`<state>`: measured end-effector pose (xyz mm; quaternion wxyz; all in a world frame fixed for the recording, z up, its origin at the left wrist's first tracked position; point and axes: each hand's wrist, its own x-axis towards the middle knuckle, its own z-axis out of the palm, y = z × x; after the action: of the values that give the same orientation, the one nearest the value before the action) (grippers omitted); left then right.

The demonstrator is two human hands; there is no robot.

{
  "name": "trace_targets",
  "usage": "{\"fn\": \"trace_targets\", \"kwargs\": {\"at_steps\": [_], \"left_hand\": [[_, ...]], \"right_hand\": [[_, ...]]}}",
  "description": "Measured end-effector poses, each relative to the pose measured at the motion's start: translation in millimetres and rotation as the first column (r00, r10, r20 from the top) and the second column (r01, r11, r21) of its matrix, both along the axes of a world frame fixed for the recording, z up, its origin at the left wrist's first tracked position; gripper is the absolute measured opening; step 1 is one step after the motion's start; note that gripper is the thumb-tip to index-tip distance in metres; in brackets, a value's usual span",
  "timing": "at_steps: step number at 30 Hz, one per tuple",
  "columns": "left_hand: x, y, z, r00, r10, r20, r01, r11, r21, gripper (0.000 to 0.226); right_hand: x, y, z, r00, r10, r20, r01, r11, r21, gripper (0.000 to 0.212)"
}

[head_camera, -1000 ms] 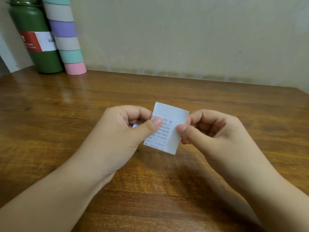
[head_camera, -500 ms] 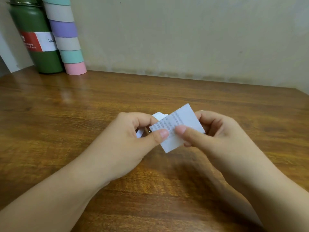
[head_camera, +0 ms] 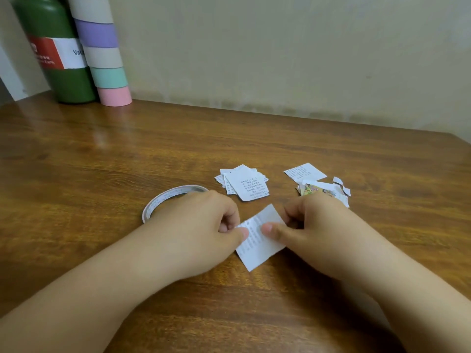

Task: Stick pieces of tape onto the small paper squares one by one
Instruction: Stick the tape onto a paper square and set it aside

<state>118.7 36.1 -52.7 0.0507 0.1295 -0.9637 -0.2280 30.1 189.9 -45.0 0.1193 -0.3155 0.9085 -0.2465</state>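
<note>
I pinch 1 small printed paper square (head_camera: 257, 240) between my 2 hands: my left hand (head_camera: 204, 225) grips its left edge with thumb and curled fingers, and my right hand (head_camera: 313, 225) grips its right edge, thumb lying on the printed face. The square is tilted, 1 corner pointing toward me, low over the wooden table (head_camera: 102, 161); whether it touches the wood I cannot tell. A bit of tape may sit under my left thumb, but it is too small and clear to make out

Taking that held square as the landmark: just left of it, behind my left hand, lies the tape roll (head_camera: 168, 200), a thin ring flat on the table, partly hidden by my knuckles. Just beyond the square sits a loose pile of paper squares (head_camera: 247, 184), printed side up. Beyond and to the right of it, behind my right hand, is a second heap of paper pieces (head_camera: 318, 187), some coloured, with 1 white square on its far side and small scraps at its right. Far off to the left of the square, against the wall, stand a green bottle (head_camera: 56, 54) and, touching it, a striped pastel cylinder (head_camera: 102, 54)
</note>
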Motion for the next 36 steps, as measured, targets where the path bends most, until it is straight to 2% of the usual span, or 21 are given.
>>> {"fn": "trace_targets", "kwargs": {"at_steps": [3,6,13,19,24,29,34,36], "left_hand": [[-1,1,-3,0.999,-0.038,0.038,0.04,0.997,-0.071,0.026],[-1,2,-2,0.998,-0.036,0.044,0.041,0.994,-0.105,0.025],[-1,0,-3,0.997,-0.046,0.065,0.055,0.99,-0.131,0.023],[-2,-1,-1,0.995,-0.049,0.088,0.058,0.993,-0.103,0.02],[-2,-1,-1,0.994,-0.045,0.098,0.054,0.994,-0.095,0.021],[-2,-1,-1,0.994,-0.035,0.105,0.044,0.996,-0.084,0.019],[-3,1,-1,0.994,-0.025,0.102,0.034,0.996,-0.088,0.02],[-2,1,0,0.994,-0.023,0.106,0.032,0.996,-0.082,0.02]], "right_hand": [[2,-2,-3,0.997,0.001,-0.08,0.004,0.998,0.065,0.021],[-1,-1,-3,0.992,-0.025,-0.127,0.031,0.998,0.047,0.024],[9,-11,-7,0.973,0.199,-0.113,-0.2,0.98,0.004,0.019],[-3,-6,-6,0.988,0.101,-0.116,-0.098,0.995,0.032,0.019],[9,-14,-8,0.967,0.224,-0.121,-0.224,0.974,0.02,0.015],[1,-10,-5,0.989,0.082,-0.126,-0.078,0.996,0.035,0.017],[10,-15,-6,0.977,0.187,-0.107,-0.183,0.982,0.042,0.016],[8,-16,-4,0.979,0.171,-0.109,-0.164,0.984,0.07,0.018]]}}
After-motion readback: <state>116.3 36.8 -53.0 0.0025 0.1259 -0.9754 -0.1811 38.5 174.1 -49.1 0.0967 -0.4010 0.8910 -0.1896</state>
